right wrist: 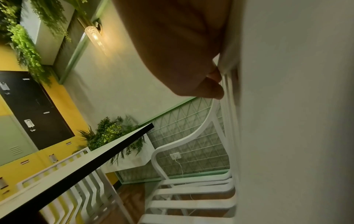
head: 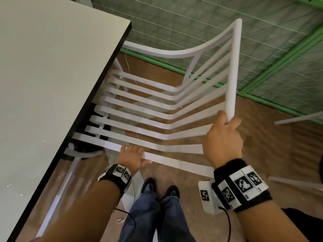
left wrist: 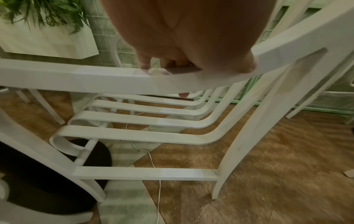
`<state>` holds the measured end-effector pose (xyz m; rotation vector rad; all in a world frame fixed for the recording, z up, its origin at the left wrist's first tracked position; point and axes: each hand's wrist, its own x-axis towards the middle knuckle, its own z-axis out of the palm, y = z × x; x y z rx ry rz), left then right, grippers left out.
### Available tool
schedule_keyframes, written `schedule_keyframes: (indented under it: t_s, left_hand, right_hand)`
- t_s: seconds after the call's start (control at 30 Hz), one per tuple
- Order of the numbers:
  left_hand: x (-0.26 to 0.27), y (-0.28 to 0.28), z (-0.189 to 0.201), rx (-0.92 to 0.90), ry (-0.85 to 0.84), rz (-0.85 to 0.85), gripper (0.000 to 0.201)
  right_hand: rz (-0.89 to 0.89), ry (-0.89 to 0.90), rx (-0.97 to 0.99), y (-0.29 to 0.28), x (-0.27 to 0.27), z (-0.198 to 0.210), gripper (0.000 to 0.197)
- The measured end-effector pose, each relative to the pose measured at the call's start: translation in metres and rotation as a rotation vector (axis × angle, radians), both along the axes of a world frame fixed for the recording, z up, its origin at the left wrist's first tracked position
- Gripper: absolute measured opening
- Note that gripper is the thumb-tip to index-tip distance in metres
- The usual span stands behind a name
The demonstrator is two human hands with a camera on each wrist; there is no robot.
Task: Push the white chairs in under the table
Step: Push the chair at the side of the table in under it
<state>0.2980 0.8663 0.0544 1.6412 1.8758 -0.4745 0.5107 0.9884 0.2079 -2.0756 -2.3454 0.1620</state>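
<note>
Left hand (head: 132, 157) grasps the near armrest of the white slatted plastic chair (head: 157, 109); right hand (head: 224, 137) grasps its backrest top, seat front under the pale dark-edged worktop (head: 52, 75)

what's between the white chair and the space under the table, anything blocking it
Nothing visible blocks it. The white chair already has its seat front at the table edge. The left hand grips the near armrest, the right hand the backrest top. A thin white cable lies on the floor beneath the seat.
</note>
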Motion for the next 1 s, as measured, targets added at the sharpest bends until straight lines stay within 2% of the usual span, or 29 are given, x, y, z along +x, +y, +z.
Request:
schedule_keyframes:
  t_s: [0.2,0.47,0.6,0.73,0.83,0.93,1.0]
  left_hand:
    - [-0.001,0.009,0.001,-0.013,-0.017,0.023,0.072]
    - [-0.004,-0.006,-0.001,-0.016,-0.02,0.005,0.074]
    - [-0.004,-0.006,0.001,-0.017,-0.036,0.02,0.074]
    - [0.002,-0.024,0.008,0.06,-0.092,0.14,0.074]
    - [-0.002,-0.056,0.016,0.109,-0.141,0.22,0.079]
    - [-0.013,-0.11,0.017,0.073,-0.161,0.364,0.074]
    - [-0.02,-0.156,0.016,0.028,-0.173,0.531,0.066]
  right_hand:
    - [0.018,0.033,0.003,0.014,0.0,0.001,0.043]
    - [0.04,0.033,0.071,-0.006,0.002,-0.007,0.042]
    - [0.011,-0.024,0.01,-0.007,0.0,-0.004,0.049]
    - [-0.005,-0.049,-0.122,-0.015,-0.004,0.007,0.066]
    - [0.128,-0.09,-0.108,-0.039,-0.01,0.018,0.056]
    - [0.414,0.007,-0.072,-0.076,-0.017,0.025,0.035]
    - [0.611,0.097,-0.183,-0.103,-0.024,0.024,0.031]
